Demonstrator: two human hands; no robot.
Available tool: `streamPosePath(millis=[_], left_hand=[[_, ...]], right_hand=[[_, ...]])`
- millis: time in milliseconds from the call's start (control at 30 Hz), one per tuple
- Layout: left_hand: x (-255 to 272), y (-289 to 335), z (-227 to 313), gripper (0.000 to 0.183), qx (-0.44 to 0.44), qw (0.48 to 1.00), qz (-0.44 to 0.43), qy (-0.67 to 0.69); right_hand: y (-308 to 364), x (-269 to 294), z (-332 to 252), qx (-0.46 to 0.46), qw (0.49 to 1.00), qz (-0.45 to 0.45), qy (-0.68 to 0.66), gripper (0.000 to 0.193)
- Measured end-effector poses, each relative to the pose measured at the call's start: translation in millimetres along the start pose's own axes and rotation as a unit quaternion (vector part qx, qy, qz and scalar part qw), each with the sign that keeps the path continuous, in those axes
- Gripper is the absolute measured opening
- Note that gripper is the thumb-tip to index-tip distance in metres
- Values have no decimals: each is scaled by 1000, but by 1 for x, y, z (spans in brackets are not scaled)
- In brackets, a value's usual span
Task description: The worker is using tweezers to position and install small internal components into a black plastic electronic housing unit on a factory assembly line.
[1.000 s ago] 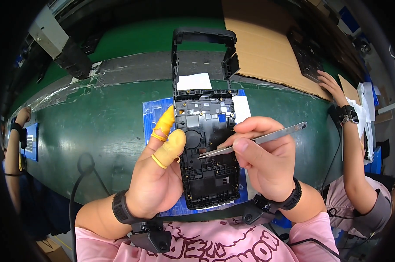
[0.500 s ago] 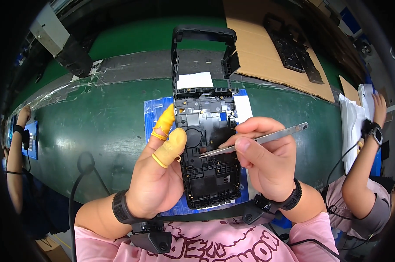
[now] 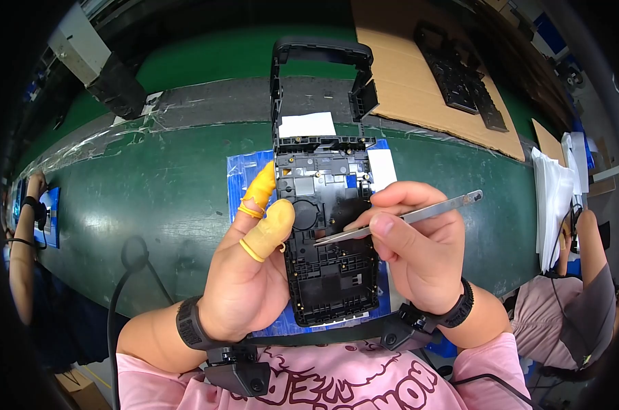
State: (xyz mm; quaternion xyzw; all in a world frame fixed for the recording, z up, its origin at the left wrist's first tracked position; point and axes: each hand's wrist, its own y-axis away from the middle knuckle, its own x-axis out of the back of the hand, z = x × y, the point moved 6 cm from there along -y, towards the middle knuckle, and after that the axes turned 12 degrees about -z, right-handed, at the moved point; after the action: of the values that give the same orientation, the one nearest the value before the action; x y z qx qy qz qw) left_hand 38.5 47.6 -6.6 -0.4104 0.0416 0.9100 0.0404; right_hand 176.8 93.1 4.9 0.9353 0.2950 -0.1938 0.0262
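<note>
A black plastic housing with a tall open frame at its far end is tilted over a blue mat. My left hand grips its left edge, with yellow finger cots on the thumb and a finger; the other fingers are hidden behind the housing. Between the thumb and fingers of my right hand are metal tweezers. Their tips point left over the middle of the housing's inner side, near a round recess. Whether the tips touch it or hold anything is too small to tell.
The blue mat and white paper pieces lie on the green table. Black plastic parts rest on cardboard at the far right. White bags hang at the right edge. Co-workers' arms show on both sides.
My hands, the housing and the tweezers have barely moved. At the right, the co-worker's raised hand has dropped away from the white bags.
</note>
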Motion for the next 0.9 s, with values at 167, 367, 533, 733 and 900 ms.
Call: streamPosePath(millis=[167, 367, 533, 733, 900], left_hand=[[1, 0, 0, 48, 2, 1000, 7, 2], [7, 1, -3, 49, 3, 1000, 4, 4], [-1, -2, 1, 53, 26, 997, -40, 54], [28, -46, 17, 55, -8, 986, -21, -167], [46, -176, 85, 38, -58, 978, -68, -187]], right_hand=[[0, -2, -1, -20, 999, 32, 31, 20], [0, 0, 1, -6, 998, 27, 55, 19], [-1, 6, -6, 4, 999, 40, -24, 20], [-11, 28, -29, 92, 991, 87, -35, 19], [-19, 43, -31, 116, 987, 72, -84, 14]])
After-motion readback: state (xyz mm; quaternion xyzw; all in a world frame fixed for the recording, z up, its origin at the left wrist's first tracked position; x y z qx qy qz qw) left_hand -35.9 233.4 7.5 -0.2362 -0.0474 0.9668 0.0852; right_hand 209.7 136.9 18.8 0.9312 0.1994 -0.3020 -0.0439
